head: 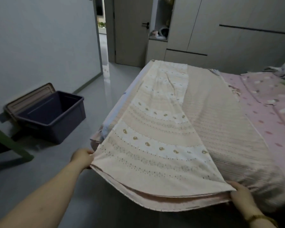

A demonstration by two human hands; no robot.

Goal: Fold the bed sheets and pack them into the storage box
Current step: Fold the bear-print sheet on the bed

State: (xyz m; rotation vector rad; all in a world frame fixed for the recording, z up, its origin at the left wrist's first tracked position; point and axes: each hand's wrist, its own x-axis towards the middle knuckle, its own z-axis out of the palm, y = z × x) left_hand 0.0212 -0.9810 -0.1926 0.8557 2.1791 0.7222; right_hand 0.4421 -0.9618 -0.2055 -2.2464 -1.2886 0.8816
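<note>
Grey glossy floor (95,99) is reflecting pale light from a doorway at the far end of the bedroom, where a grey door (130,33) is standing beside a tall wardrobe (237,22). A bed (234,132) is filling the right half of the view, wearing a ribbed beige cover, and a pink dotted sheet (266,116) is lying spread over its far right side.

Along the left edge of the bed, a peach bed sheet (155,137) with pale bands and small gold motifs is lying as a long doubled strip, running from the far corner toward the person. Its near end is hanging off the mattress and sagging in a curve between the two hands, with several layers showing at the hem.

The left hand (82,157) is pinching the near left corner of the strip, fingers curled round the cloth edge. The right hand (240,195) is gripping the near right corner, thumb on top, low against the bed's near edge. The hands are being held well apart, keeping the end stretched. A gold wristband (258,218) is showing on the right wrist.

On the floor to the left, well apart from the bed, a dark blue storage box (69,119) is sitting open, its lid (31,97) leaning behind it against the wall. A green piece of furniture (8,143) is poking in at the left edge.
</note>
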